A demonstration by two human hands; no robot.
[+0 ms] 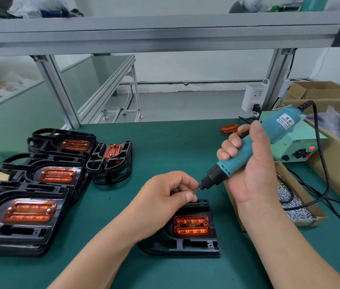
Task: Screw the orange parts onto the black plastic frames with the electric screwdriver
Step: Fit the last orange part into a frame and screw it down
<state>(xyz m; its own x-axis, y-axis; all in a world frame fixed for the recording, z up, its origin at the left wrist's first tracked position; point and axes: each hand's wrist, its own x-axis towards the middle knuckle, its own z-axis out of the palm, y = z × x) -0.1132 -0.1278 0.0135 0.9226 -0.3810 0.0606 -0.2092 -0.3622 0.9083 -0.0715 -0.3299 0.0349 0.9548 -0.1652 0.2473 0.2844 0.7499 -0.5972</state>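
**Asker:** In the head view, what are the person's 2 hands doing?

**Describer:** The right hand [254, 170] holds a teal electric screwdriver [246, 151] above the green bench [164, 147]. Its grip is wrapped around the tool's body, with the thumb lying along the top. The tool slants down and to the left. The left hand [164, 197] meets its bit [196, 189], with thumb and forefinger pinched together on the tip. Whether a screw sits between them is too small to tell.

**Asker:** Where is the work piece?

**Describer:** 1 black frame [194, 245] lies flat on the bench directly below the hands, partly hidden by the left wrist. A translucent orange part [191, 225] sits in its recess. The bit hangs above the frame's far edge.

**Asker:** What else is on the bench?

**Describer:** On the left, 3 stacks of frames [18, 232] have orange parts on top. A 4th group [110, 161] stands beside them, turned another way. A loose orange piece [229, 128] lies near the far edge. To the right, an open cardboard box [315, 215] holds silver screws, just beside the right wrist. Behind it is a pale green power unit [296, 147] with a red light. A black cable [321, 155] runs from the screwdriver's top and down over the box.
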